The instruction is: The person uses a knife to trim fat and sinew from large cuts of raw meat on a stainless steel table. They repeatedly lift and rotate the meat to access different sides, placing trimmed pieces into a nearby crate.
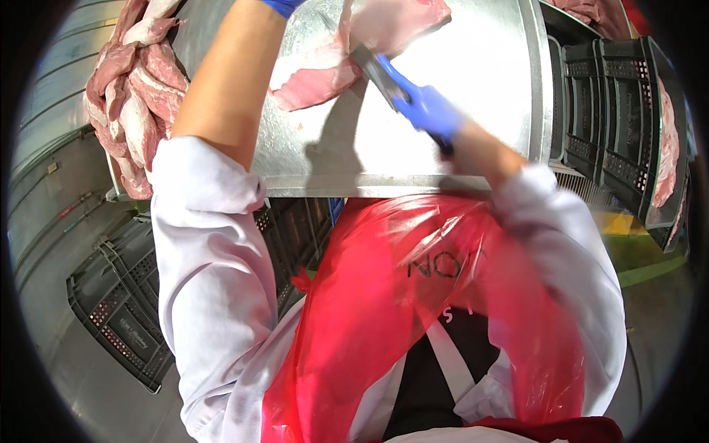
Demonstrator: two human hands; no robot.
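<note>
My right hand point(428, 109), in a blue glove, is closed round a knife with a dark blade point(375, 74). The black end of its handle shows below my fist. The blade lies against a slab of pale pink raw meat point(395, 26) on the metal work table point(458, 111). A narrower part of the meat point(317, 83) stretches to the left of the blade. At the top edge only the cuff and back of my blue-gloved left hand point(282, 4) show; its fingers are out of the picture, beyond the left side of the meat.
A pile of raw meat pieces point(140, 96) covers the table's left end. Black crates point(605, 103) stand along the right side, one with meat in it. Another black crate point(125, 317) is on the floor at lower left. My red plastic apron point(369, 273) meets the table's front edge.
</note>
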